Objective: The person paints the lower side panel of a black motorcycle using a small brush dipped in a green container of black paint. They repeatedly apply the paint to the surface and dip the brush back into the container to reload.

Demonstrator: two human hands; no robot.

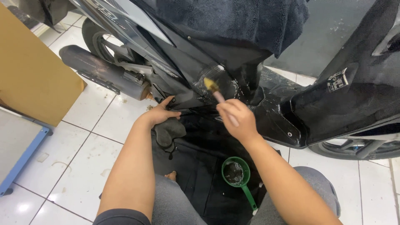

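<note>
Your right hand [238, 121] has its fingers curled tight around the pinkish handle of a small brush [216, 92], gripped low so the yellow bristle tip reaches up toward 11 o'clock and lands on the wet, glossy patch of the scooter's black side panel [196, 71]. A low grip gives reach into that recess below the seat. The brush sits mid-frame, just under the dark towel [233, 21] draped over the seat, which likely keeps drips off the upholstery.

Your left hand [160, 113] is flat against the lower edge of the panel at 9 o'clock from the brush, fingers spread and pressing, thumb up. It reads as a brace: it steadies you and the bodywork while the other hand scrubs. It grips nothing.

A black cloth or mitt [168, 133] hangs just below that hand, within reach for wiping. The green ladle-like scoop [236, 173] lies on the dark mat [200, 175] at 6 o'clock, between your knees, with some liquid in it, a short dip away from the brush.

The exhaust [100, 71] runs out at 10 o'clock, well apart from the work. White tiled floor [83, 150] all round.
</note>
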